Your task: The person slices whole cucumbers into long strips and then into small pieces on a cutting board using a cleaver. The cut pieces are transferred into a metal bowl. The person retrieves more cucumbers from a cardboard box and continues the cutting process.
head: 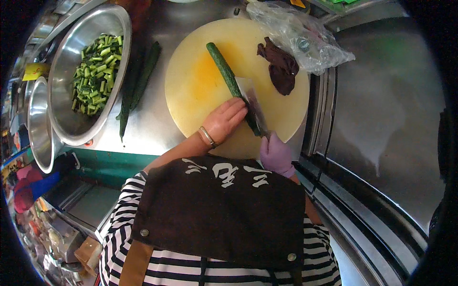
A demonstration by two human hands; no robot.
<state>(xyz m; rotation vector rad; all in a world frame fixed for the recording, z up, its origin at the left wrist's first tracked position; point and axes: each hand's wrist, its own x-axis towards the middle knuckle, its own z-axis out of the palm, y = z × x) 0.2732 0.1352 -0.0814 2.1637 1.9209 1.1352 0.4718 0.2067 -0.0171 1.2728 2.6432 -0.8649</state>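
Observation:
A long green cucumber [226,69] lies slantwise on a round, yellow-stained cutting board [189,82]. My bare left hand [225,119], with a bangle at the wrist, rests its fingers on the cucumber's lower half and presses it to the board. In a purple glove, my right hand [275,154] grips the handle of a cleaver [253,103]. The blade lies along the cucumber's right side, close to my left fingertips; whether it cuts into the flesh cannot be told. A crumpled dark brown cloth [281,68] lies on the board's right part.
Left of the board, several whole cucumbers [145,77] lie on the steel counter [150,125]. A large steel bowl [125,46] holds cut green pieces, with another steel bowl [35,125] beside it. A clear plastic bag [304,39] overlaps the board's upper right edge.

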